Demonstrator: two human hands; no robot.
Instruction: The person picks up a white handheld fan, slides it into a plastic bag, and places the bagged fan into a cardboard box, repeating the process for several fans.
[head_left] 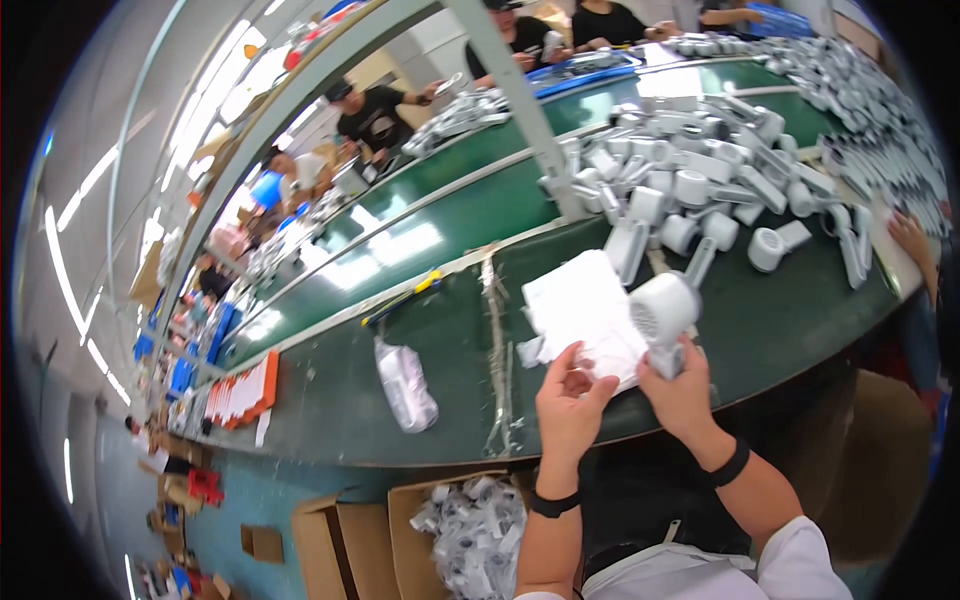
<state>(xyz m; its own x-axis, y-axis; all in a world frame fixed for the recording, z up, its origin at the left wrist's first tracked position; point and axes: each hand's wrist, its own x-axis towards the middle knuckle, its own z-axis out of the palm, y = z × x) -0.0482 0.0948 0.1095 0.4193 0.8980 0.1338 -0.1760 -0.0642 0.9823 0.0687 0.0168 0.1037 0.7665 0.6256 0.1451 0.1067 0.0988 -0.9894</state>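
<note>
In my right hand is the handle of a white hand-held device with a round grilled head, shaped like a small hair dryer. Its head points up, over the edge of a stack of thin white bags lying on the dark green bench. My left hand has its fingers curled at the near edge of the stack, thumb and forefinger on a thin white bag. A wrapped device in a whitish bag lies to the left.
A large heap of similar devices covers the bench's right rear. A yellow-and-black tool and an orange box are to the left. Below the bench edge stands a carton of bagged items. A metal post rises behind; co-workers sit beyond the green conveyor.
</note>
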